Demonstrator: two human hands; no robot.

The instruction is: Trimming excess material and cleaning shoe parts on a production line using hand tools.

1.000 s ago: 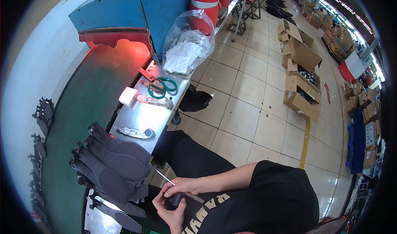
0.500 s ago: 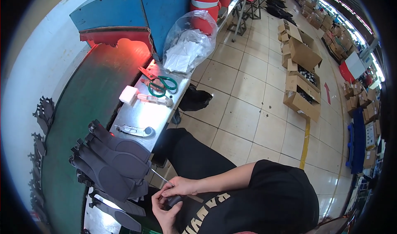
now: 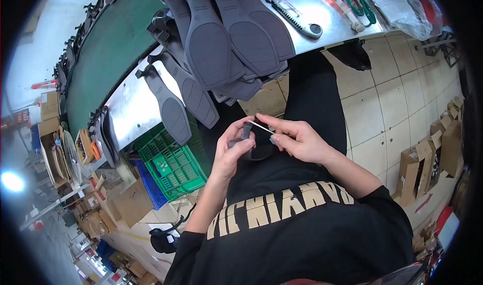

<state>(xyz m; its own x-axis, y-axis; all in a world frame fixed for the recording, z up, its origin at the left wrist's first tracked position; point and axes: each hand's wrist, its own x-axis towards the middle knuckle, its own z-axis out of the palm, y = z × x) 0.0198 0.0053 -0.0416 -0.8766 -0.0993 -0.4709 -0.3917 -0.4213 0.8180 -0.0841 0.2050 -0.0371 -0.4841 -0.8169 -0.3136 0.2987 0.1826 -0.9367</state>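
A shiny steel workbench (image 3: 132,108) stands over beige floor tiles (image 3: 387,109), piled with dark grey rubber soles (image 3: 221,43). Below it, the left hand (image 3: 232,151) grips a small dark grey sole piece (image 3: 246,132); the right hand (image 3: 297,139) pinches a thin white stick (image 3: 261,127) against it.

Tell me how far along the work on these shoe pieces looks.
Done: cannot tell; a pile of grey shoe pieces lies on the metal bench. In hand: left hand grips one dark piece, right hand holds a thin white stick at it. Left: unclear.
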